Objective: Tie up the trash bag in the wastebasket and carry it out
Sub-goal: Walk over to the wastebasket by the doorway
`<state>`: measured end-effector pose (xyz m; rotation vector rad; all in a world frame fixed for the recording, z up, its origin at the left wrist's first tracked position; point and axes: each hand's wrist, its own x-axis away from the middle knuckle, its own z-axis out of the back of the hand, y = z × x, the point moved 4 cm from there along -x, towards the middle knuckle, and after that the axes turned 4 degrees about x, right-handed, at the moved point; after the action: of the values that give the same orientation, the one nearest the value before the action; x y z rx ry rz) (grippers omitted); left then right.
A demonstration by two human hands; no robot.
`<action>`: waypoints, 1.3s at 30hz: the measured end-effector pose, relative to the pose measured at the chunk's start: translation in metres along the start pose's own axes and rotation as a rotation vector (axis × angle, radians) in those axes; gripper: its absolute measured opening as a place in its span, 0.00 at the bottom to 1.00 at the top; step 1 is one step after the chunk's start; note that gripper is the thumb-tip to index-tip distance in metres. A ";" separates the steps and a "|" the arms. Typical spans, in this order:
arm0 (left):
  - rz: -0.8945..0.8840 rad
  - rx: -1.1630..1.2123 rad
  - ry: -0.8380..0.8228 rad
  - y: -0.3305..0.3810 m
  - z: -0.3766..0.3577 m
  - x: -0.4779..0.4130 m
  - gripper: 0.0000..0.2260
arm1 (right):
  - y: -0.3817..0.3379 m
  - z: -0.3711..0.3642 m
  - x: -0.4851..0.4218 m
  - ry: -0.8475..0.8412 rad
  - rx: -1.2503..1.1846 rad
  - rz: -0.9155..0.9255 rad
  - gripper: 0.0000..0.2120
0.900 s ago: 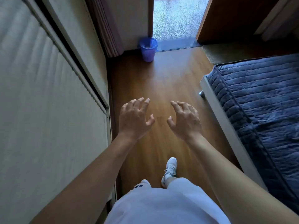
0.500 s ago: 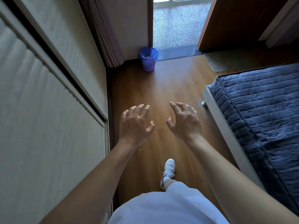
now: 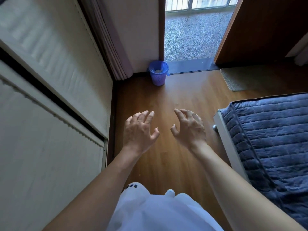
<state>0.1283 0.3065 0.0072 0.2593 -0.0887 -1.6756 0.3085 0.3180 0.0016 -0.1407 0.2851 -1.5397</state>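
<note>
A small purple wastebasket [image 3: 158, 77] stands on the wooden floor in the far corner, beside the open doorway. A blue trash bag [image 3: 159, 65] lines it, its edge folded over the rim, with pale crumpled rubbish inside. My left hand [image 3: 139, 130] and my right hand [image 3: 189, 129] are held out in front of me over the floor, palms down, fingers spread and curled. Both hold nothing and are well short of the wastebasket.
Pale sliding panels [image 3: 50, 114] run along the left, with a folded curtain [image 3: 106, 40] in the corner. A bed with a dark blue quilt [image 3: 270, 140] fills the right. A doormat [image 3: 236, 79] lies by the wooden door [image 3: 260, 27]; beyond is a pebbled balcony floor [image 3: 191, 37].
I have walked forward along the floor. The wastebasket and doorway appear lower and nearer in view. My hands keep the same spread pose.
</note>
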 end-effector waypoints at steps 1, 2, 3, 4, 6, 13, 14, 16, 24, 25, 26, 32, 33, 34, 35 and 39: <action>0.008 0.000 -0.005 0.000 -0.001 -0.006 0.28 | 0.001 -0.002 -0.007 -0.009 -0.004 0.006 0.29; 0.015 -0.006 -0.006 -0.001 -0.003 -0.013 0.28 | 0.001 -0.004 -0.014 -0.015 -0.008 0.014 0.29; 0.019 -0.014 -0.002 -0.002 -0.004 -0.022 0.28 | 0.001 -0.006 -0.023 -0.018 -0.012 0.023 0.29; 0.025 -0.017 0.001 -0.004 -0.004 -0.031 0.28 | 0.000 -0.007 -0.032 -0.019 -0.013 0.032 0.29; 0.035 -0.014 0.003 -0.008 -0.007 -0.050 0.28 | -0.001 -0.012 -0.052 -0.023 -0.013 0.045 0.29; 0.057 -0.002 -0.004 -0.025 -0.027 -0.128 0.27 | 0.001 -0.031 -0.135 -0.042 -0.020 0.044 0.28; 0.060 -0.002 -0.007 -0.030 -0.029 -0.142 0.27 | -0.001 -0.034 -0.151 -0.041 -0.026 0.038 0.28; 0.056 -0.003 -0.014 -0.041 -0.033 -0.170 0.27 | -0.006 -0.040 -0.180 -0.054 -0.031 0.029 0.28; 0.007 -0.009 0.018 -0.104 -0.026 -0.333 0.27 | -0.033 -0.051 -0.328 -0.046 -0.021 -0.021 0.28; 0.003 -0.008 0.016 -0.109 -0.027 -0.350 0.27 | -0.035 -0.053 -0.342 -0.048 -0.021 -0.034 0.28; -0.004 -0.013 0.017 -0.114 -0.027 -0.366 0.27 | -0.037 -0.056 -0.356 -0.049 -0.023 -0.044 0.28; -0.030 0.017 -0.018 -0.128 -0.038 -0.439 0.27 | -0.039 -0.069 -0.421 -0.062 -0.025 -0.086 0.28; -0.035 0.018 -0.021 -0.129 -0.041 -0.450 0.27 | -0.037 -0.070 -0.432 -0.057 -0.026 -0.092 0.28; -0.037 0.020 -0.025 -0.131 -0.044 -0.461 0.27 | -0.036 -0.072 -0.443 -0.053 -0.028 -0.096 0.28; -0.037 0.023 -0.030 -0.132 -0.047 -0.473 0.27 | -0.034 -0.074 -0.455 -0.049 -0.028 -0.097 0.28; -0.023 0.025 -0.055 -0.137 -0.059 -0.509 0.27 | -0.027 -0.087 -0.493 -0.083 -0.031 -0.103 0.28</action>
<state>0.0597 0.8318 -0.0189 0.2339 -0.1477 -1.7059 0.2552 0.8154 -0.0288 -0.2460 0.2387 -1.6280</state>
